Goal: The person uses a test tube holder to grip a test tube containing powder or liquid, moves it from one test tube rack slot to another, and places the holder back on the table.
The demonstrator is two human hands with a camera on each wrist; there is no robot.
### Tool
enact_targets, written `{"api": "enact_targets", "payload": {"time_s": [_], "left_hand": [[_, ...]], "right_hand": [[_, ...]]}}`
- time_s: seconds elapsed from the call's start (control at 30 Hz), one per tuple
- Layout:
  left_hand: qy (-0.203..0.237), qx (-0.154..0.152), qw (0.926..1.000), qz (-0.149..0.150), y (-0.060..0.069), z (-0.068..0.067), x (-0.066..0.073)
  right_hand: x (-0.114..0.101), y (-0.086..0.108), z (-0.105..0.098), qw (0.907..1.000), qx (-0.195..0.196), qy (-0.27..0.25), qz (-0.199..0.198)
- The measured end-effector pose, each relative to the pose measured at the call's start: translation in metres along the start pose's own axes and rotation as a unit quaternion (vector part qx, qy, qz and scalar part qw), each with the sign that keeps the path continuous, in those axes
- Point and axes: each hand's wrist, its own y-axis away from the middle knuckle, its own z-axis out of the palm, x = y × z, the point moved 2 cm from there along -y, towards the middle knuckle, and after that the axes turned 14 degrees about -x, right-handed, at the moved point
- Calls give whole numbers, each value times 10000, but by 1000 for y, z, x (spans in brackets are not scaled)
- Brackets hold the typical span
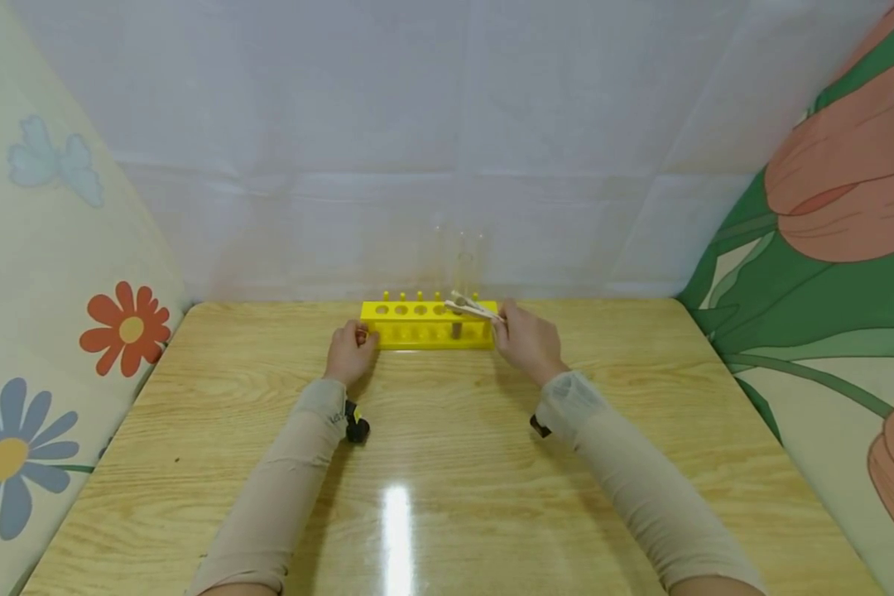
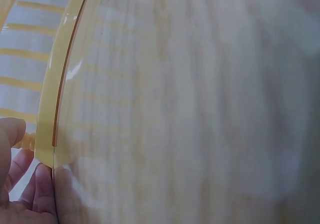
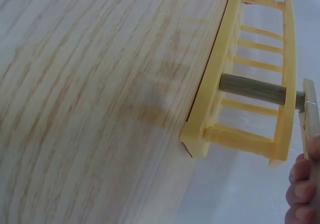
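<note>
A yellow test tube rack [image 1: 417,341] stands at the table's back edge. My left hand [image 1: 350,354] grips its left end; in the left wrist view the fingers [image 2: 42,186] are round the end post of the rack [image 2: 48,108]. My right hand [image 1: 531,339] holds a pale wooden clamp [image 1: 471,310] at the rack's right end. The clamp [image 3: 310,108] meets a tube with dark contents [image 3: 252,89] just above the rack's top plate, and the tube stands in a hole of the rack [image 3: 212,83].
Clear glass tubes [image 1: 464,257] rise faintly above the rack's right half. Behind the wood-grain table [image 1: 447,430] hangs a white cloth [image 1: 328,124]. Flower-patterned cloths flank the table on the left [image 1: 37,281] and right [image 1: 805,314].
</note>
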Motion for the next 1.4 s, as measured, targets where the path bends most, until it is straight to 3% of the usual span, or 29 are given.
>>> {"api": "enact_targets", "payload": {"time_s": [0.67,1.4], "left_hand": [[-59,-42,10000,-65,4,1,3],[-56,-85,9998,-141,1,-2,3]], "right_hand": [[0,4,3,9998,206,65,11],[-3,4,-6,9984,563,77,-51]]}}
